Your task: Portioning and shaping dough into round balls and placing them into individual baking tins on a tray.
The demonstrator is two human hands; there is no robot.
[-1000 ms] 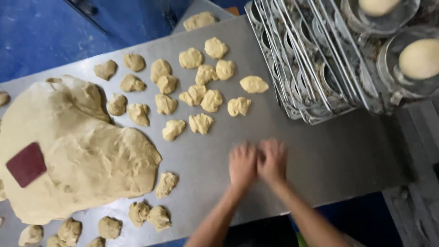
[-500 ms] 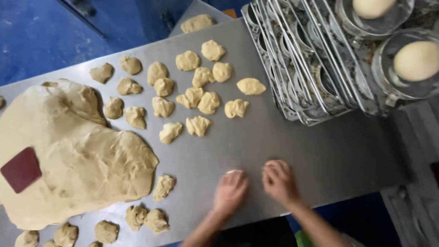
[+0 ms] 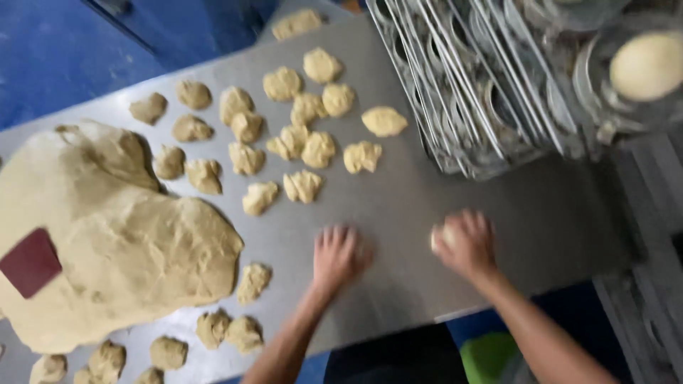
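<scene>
My right hand is cupped over a small pale dough ball on the metal table, near the front edge. My left hand lies palm down on the table a little to the left, with its fingers spread. What lies under that palm is hidden. Both hands are blurred. Several rough-cut dough pieces lie scattered behind the hands. A big mass of dough fills the left of the table, with a dark red scraper lying on it.
A stack of metal baking moulds leans at the back right. Beyond it a round dough ball sits in a round tin. More dough pieces lie along the front left edge. The floor behind is blue.
My hands were together at the front edge and have moved apart. The right hand went right with a dough ball under it. The left hand stayed nearer the middle.
</scene>
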